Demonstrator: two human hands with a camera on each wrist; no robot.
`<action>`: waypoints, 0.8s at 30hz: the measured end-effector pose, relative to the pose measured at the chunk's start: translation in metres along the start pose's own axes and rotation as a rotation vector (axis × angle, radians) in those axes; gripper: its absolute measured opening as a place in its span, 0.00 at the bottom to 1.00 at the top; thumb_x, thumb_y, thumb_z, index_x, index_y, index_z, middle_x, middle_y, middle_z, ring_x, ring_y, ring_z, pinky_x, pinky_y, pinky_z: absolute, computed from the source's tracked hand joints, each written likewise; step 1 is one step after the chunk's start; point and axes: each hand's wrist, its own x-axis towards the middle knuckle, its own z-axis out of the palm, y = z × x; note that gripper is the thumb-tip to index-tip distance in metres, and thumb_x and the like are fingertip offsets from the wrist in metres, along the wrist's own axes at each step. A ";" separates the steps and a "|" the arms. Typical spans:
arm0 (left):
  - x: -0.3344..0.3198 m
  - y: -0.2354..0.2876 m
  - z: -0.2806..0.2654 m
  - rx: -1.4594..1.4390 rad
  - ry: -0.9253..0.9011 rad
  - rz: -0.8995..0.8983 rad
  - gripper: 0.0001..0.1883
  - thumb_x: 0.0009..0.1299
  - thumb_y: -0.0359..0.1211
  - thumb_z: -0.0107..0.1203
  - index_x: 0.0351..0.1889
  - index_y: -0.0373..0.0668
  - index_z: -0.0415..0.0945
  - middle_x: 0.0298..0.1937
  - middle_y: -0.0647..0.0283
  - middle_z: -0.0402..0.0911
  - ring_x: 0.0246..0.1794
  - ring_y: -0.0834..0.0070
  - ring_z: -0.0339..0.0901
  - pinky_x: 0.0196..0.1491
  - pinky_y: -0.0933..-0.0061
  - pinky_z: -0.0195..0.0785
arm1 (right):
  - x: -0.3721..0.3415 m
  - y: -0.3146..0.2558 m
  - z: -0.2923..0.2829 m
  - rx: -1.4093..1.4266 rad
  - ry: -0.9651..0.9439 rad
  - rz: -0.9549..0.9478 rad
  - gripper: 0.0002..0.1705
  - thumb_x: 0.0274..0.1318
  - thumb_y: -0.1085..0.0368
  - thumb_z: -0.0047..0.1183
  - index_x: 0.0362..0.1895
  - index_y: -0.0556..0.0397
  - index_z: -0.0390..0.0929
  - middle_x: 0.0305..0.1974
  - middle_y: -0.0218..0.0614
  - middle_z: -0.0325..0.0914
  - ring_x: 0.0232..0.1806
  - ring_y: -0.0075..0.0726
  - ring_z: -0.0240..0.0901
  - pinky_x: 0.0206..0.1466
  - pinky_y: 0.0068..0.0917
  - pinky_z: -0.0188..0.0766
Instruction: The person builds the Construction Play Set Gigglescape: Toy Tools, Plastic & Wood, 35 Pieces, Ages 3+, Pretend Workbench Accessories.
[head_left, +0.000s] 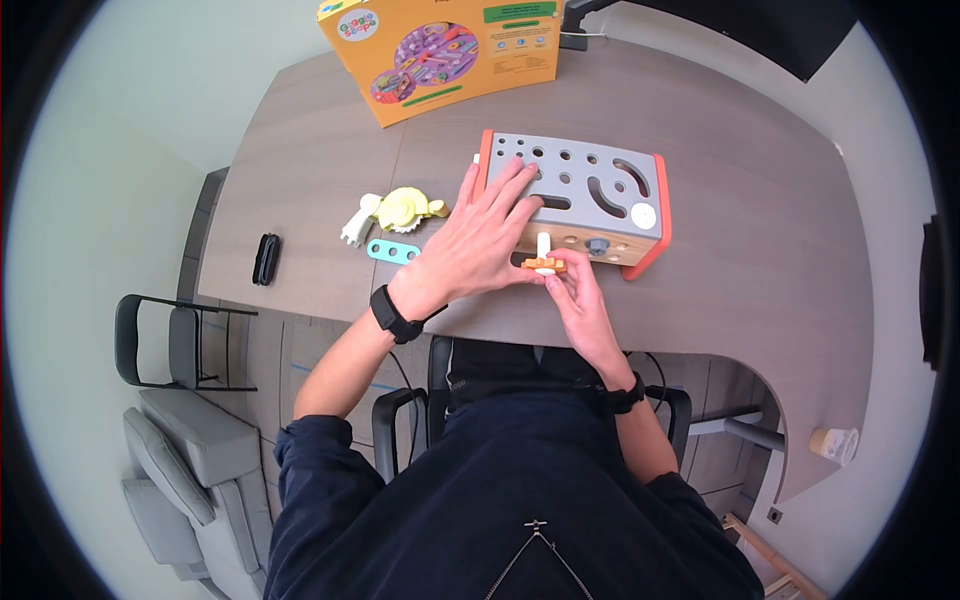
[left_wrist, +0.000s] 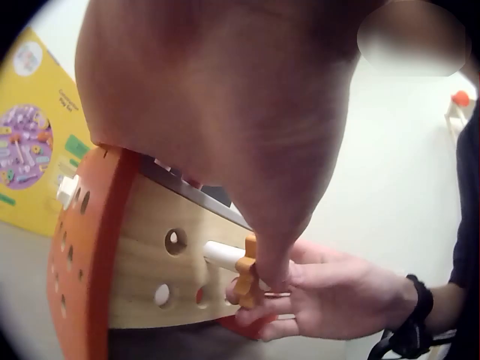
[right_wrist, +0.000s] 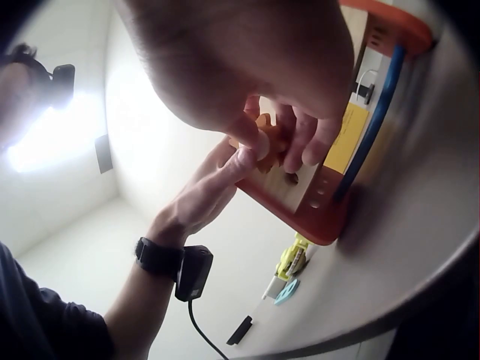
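My left hand (head_left: 478, 238) lies with spread fingers over the grey top of a toy workbench (head_left: 582, 220), which has red end panels and wooden sides. Its thumb reaches down to an orange gear (head_left: 545, 265) in front of the wooden side. A white peg (left_wrist: 222, 253) runs from the gear toward the holed wood. My right hand (head_left: 583, 312) pinches the gear from the near right, fingers around its toothed edge. At the gear's outer face, the left thumb touches the white peg head (right_wrist: 262, 145). A grey-blue bolt (head_left: 597, 246) sits in the side, right of the gear.
Left of the workbench lie yellow-green toy pieces (head_left: 403, 208), a white piece (head_left: 360, 222) and a teal strip with holes (head_left: 393, 251). A black object (head_left: 266, 259) rests near the table's left edge. Behind stands a yellow box (head_left: 455, 60); a paper cup (head_left: 833, 445) is far right.
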 end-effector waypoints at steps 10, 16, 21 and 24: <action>-0.002 0.004 0.003 -0.059 0.035 -0.059 0.30 0.69 0.49 0.70 0.63 0.44 0.74 0.83 0.50 0.62 0.87 0.53 0.56 0.84 0.31 0.42 | 0.017 0.002 0.000 0.086 0.015 0.017 0.20 0.83 0.69 0.45 0.72 0.54 0.65 0.66 0.42 0.75 0.66 0.32 0.76 0.68 0.32 0.71; -0.001 0.005 0.008 -0.050 0.033 -0.080 0.30 0.69 0.48 0.70 0.64 0.44 0.74 0.83 0.51 0.63 0.87 0.53 0.57 0.84 0.32 0.42 | 0.017 0.005 0.000 0.079 -0.002 0.016 0.21 0.84 0.67 0.42 0.74 0.53 0.61 0.67 0.44 0.74 0.62 0.34 0.79 0.65 0.35 0.74; -0.002 0.006 0.007 -0.062 0.069 -0.051 0.32 0.69 0.48 0.71 0.66 0.44 0.74 0.83 0.50 0.63 0.86 0.52 0.57 0.84 0.31 0.41 | 0.011 0.000 0.003 0.085 -0.028 -0.006 0.27 0.84 0.68 0.40 0.79 0.53 0.50 0.67 0.49 0.74 0.61 0.37 0.80 0.64 0.37 0.75; -0.003 0.007 0.010 -0.083 0.089 -0.076 0.33 0.69 0.48 0.71 0.66 0.44 0.74 0.83 0.49 0.63 0.87 0.52 0.56 0.84 0.30 0.41 | 0.006 -0.003 0.011 0.097 0.001 -0.007 0.30 0.83 0.69 0.40 0.80 0.53 0.45 0.66 0.52 0.74 0.59 0.39 0.82 0.63 0.38 0.76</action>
